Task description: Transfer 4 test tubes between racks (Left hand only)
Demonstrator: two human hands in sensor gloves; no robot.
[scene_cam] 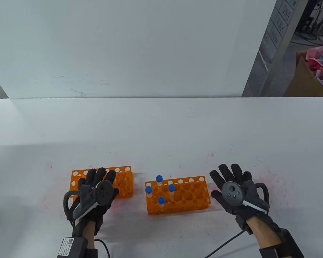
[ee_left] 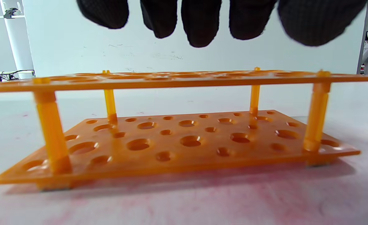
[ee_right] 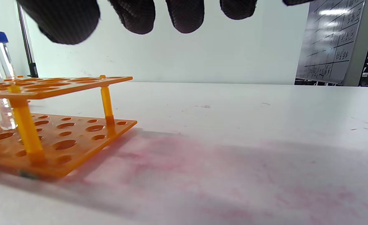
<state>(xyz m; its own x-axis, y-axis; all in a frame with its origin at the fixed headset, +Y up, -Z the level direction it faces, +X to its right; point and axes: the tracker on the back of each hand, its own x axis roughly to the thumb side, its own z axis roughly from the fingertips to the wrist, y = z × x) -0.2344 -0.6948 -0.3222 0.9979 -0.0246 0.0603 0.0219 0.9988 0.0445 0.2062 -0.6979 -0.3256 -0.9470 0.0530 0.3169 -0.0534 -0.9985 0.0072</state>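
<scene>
We see the left hand (scene_cam: 97, 192) spread flat above the left orange rack (scene_cam: 122, 182), fingers loose, gripping nothing. Four blue-capped test tubes (scene_cam: 159, 179) stand at the left end of the right orange rack (scene_cam: 188, 194). The right hand (scene_cam: 235, 192) lies splayed just beside that rack's right edge, holding nothing, on the white table (scene_cam: 161, 129).

My table view looks down across the tabletop (scene_cam: 161, 129), while both wrist views sit low and close, facing the rear wall; the right-hand rack (scene_cam: 177, 194) appears in two.
</scene>
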